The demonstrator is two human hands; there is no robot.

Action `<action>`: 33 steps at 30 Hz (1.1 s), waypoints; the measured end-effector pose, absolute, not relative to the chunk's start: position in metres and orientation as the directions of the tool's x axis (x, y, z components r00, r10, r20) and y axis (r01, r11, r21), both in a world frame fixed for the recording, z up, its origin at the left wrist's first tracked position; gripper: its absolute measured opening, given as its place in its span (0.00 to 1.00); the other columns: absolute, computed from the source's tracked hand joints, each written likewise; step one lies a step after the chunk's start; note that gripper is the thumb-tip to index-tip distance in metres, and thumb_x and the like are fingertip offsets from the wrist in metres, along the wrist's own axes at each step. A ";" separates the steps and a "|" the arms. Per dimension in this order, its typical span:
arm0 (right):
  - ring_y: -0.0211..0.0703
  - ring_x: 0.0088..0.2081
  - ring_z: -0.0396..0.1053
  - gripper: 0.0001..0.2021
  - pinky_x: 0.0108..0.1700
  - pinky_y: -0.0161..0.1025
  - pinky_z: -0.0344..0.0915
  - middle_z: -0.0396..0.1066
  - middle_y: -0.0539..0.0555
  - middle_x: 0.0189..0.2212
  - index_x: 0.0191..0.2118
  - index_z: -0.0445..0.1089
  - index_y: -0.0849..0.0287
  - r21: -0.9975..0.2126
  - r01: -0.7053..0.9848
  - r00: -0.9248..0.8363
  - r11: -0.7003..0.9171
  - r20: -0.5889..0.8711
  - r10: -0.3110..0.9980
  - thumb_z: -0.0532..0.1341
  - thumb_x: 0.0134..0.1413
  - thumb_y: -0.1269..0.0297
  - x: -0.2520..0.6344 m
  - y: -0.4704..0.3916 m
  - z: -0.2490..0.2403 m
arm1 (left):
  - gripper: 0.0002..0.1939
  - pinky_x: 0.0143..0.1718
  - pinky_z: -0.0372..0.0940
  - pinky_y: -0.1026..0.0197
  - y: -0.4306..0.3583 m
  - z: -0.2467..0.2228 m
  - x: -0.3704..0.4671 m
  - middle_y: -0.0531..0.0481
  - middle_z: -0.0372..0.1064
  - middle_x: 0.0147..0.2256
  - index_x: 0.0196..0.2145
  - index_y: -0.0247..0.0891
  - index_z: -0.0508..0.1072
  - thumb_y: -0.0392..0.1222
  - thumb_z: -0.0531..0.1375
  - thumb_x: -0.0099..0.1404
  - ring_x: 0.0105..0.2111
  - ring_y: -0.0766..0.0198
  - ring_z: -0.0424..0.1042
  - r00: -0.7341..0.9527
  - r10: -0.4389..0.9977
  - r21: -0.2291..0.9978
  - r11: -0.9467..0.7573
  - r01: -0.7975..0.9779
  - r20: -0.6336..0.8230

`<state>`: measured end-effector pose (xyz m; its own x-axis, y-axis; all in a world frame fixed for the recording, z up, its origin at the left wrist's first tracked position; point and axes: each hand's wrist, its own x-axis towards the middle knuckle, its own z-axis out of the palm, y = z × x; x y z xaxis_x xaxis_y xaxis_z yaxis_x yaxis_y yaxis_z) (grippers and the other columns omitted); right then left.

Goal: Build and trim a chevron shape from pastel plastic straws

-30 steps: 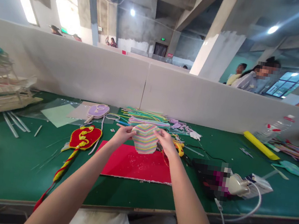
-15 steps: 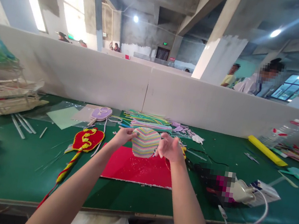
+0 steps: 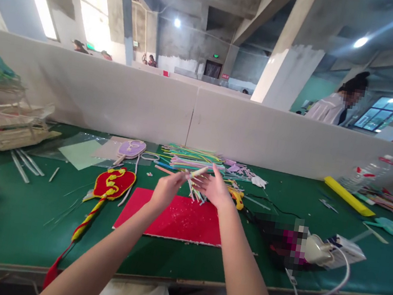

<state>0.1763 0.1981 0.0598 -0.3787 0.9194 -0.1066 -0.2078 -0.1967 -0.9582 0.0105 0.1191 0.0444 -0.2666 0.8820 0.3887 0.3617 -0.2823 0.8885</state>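
My left hand (image 3: 169, 185) is closed on the near edge of the striped round piece (image 3: 199, 171), turned nearly edge-on so that only a pale narrow side shows. My right hand (image 3: 217, 188) is open beside it, fingers stretched out and thumb raised; whether the fingertips touch the piece I cannot tell. Both hands are above the far edge of a red board (image 3: 174, 220) sprinkled with small white bits. Just behind them lie bundles of pastel fuzzy sticks (image 3: 195, 156). A yellow glue gun (image 3: 237, 199) is partly hidden behind my right wrist.
A red and yellow fan (image 3: 114, 183) with a wrapped handle lies left, a lilac fan (image 3: 132, 148) behind it. At far left stands a rack (image 3: 4, 123). On the right are a yellow bar (image 3: 349, 196), a plastic bottle (image 3: 372, 174) and cables. A white partition (image 3: 258, 132) borders the table.
The striped piece has turned from facing me to nearly edge-on. My right hand has opened with its fingers stretched out, and my left hand has tilted with the piece.
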 end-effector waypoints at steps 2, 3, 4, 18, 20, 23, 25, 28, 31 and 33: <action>0.46 0.29 0.71 0.19 0.32 0.41 0.68 0.73 0.54 0.25 0.28 0.67 0.60 -0.980 -0.162 -0.386 -0.111 -0.041 0.922 0.61 0.44 0.45 0.176 0.204 0.058 | 0.17 0.49 0.60 0.62 0.106 0.041 0.024 0.50 0.74 0.44 0.43 0.47 0.76 0.44 0.64 0.53 0.45 0.56 0.71 -0.025 0.885 0.826 -0.423 0.374 0.465; 0.44 0.28 0.70 0.17 0.31 0.39 0.66 0.71 0.52 0.23 0.27 0.67 0.59 -0.988 -0.138 -0.363 -0.062 -0.008 0.932 0.63 0.42 0.49 0.178 0.207 0.059 | 0.21 0.51 0.58 0.62 0.101 0.039 0.027 0.50 0.73 0.47 0.47 0.48 0.74 0.45 0.64 0.54 0.48 0.55 0.70 0.065 0.873 0.799 -0.471 0.374 0.484; 0.43 0.27 0.69 0.15 0.31 0.38 0.65 0.70 0.50 0.21 0.26 0.67 0.60 -0.993 -0.117 -0.350 -0.028 0.015 0.936 0.65 0.40 0.52 0.181 0.211 0.060 | 0.22 0.52 0.58 0.62 0.097 0.038 0.027 0.49 0.71 0.50 0.50 0.48 0.71 0.46 0.62 0.57 0.50 0.56 0.68 0.090 0.869 0.793 -0.482 0.374 0.486; 0.39 0.27 0.64 0.17 0.31 0.35 0.60 0.66 0.48 0.20 0.24 0.67 0.61 -0.941 0.237 -0.516 0.242 0.089 0.852 0.62 0.44 0.50 0.215 0.228 0.081 | 0.28 0.60 0.49 0.52 0.126 0.015 -0.022 0.37 0.65 0.54 0.53 0.33 0.65 0.56 0.47 0.66 0.56 0.55 0.62 -0.575 0.787 0.916 -0.372 -0.152 0.225; 0.39 0.26 0.62 0.17 0.31 0.35 0.59 0.64 0.47 0.18 0.21 0.66 0.61 -0.931 0.265 -0.526 0.253 0.081 0.846 0.63 0.43 0.51 0.214 0.227 0.083 | 0.28 0.60 0.48 0.53 0.126 0.014 -0.020 0.37 0.63 0.56 0.54 0.33 0.65 0.56 0.46 0.66 0.58 0.56 0.60 -0.561 0.806 0.914 -0.354 -0.197 0.191; 0.40 0.29 0.65 0.16 0.34 0.36 0.61 0.67 0.49 0.21 0.24 0.69 0.63 -0.930 0.274 -0.648 0.245 0.010 0.762 0.66 0.41 0.53 0.212 0.216 0.092 | 0.29 0.60 0.47 0.52 0.128 0.017 -0.020 0.37 0.63 0.56 0.53 0.33 0.66 0.57 0.43 0.66 0.58 0.54 0.59 -0.494 0.859 0.912 -0.304 -0.276 0.137; 0.41 0.32 0.67 0.17 0.37 0.37 0.62 0.71 0.51 0.27 0.32 0.72 0.64 -0.949 0.233 -0.769 0.215 -0.045 0.637 0.66 0.43 0.53 0.210 0.206 0.101 | 0.33 0.58 0.51 0.47 0.127 0.022 -0.021 0.35 0.65 0.54 0.52 0.32 0.68 0.60 0.41 0.66 0.56 0.50 0.62 -0.355 0.931 0.901 -0.219 -0.373 0.079; 0.39 0.33 0.66 0.21 0.38 0.36 0.62 0.72 0.53 0.32 0.40 0.72 0.65 -0.972 0.181 -0.854 0.153 -0.078 0.515 0.64 0.46 0.51 0.206 0.198 0.113 | 0.38 0.56 0.53 0.43 0.120 0.029 -0.017 0.33 0.66 0.53 0.53 0.30 0.68 0.63 0.39 0.65 0.55 0.45 0.63 0.048 0.998 0.820 0.051 -0.570 -0.028; 0.39 0.32 0.66 0.20 0.36 0.36 0.62 0.72 0.52 0.30 0.38 0.73 0.66 -0.966 0.200 -0.819 0.165 -0.072 0.569 0.67 0.43 0.53 0.200 0.201 0.114 | 0.40 0.57 0.53 0.45 0.112 0.030 -0.006 0.34 0.68 0.51 0.55 0.28 0.65 0.66 0.42 0.63 0.56 0.43 0.61 0.320 0.947 0.708 0.245 -0.662 -0.029; 0.40 0.31 0.66 0.18 0.35 0.36 0.62 0.71 0.51 0.27 0.33 0.74 0.66 -0.962 0.204 -0.754 0.183 -0.035 0.656 0.68 0.40 0.55 0.195 0.206 0.108 | 0.41 0.56 0.54 0.46 0.108 0.028 0.002 0.34 0.70 0.49 0.54 0.28 0.65 0.67 0.42 0.62 0.56 0.44 0.61 0.346 0.938 0.665 0.271 -0.696 -0.020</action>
<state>0.1953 0.2055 0.1084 -0.7539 0.6561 -0.0345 0.2036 0.1833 -0.9617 0.0024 0.1081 0.0281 0.3459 0.9381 -0.0196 -0.6963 0.2706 0.6648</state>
